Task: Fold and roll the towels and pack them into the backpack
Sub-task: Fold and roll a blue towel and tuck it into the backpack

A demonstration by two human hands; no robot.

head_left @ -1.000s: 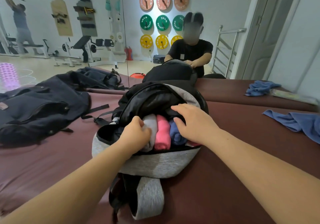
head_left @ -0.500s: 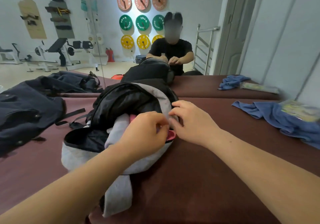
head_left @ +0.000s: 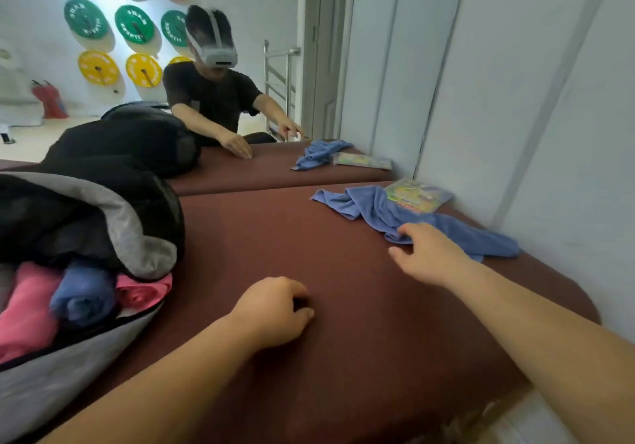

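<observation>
The grey and black backpack lies open at the left on the maroon padded table. Rolled towels fill its mouth: a pink roll, a blue roll and another pink roll. A loose, crumpled blue towel lies at the right near the wall. My right hand reaches over it, fingers spread and touching its near edge. My left hand rests on the table in a loose fist, holding nothing.
A colourful flat packet lies by the wall, partly under the blue towel. A large mirror along the table's far edge reflects a person wearing a headset, the backpack and the towel. White wall panels close off the right side.
Both hands have left the backpack's opening. My right hand has moved right to the loose blue towel; my left hand has dropped to the table. The view has swung right.
</observation>
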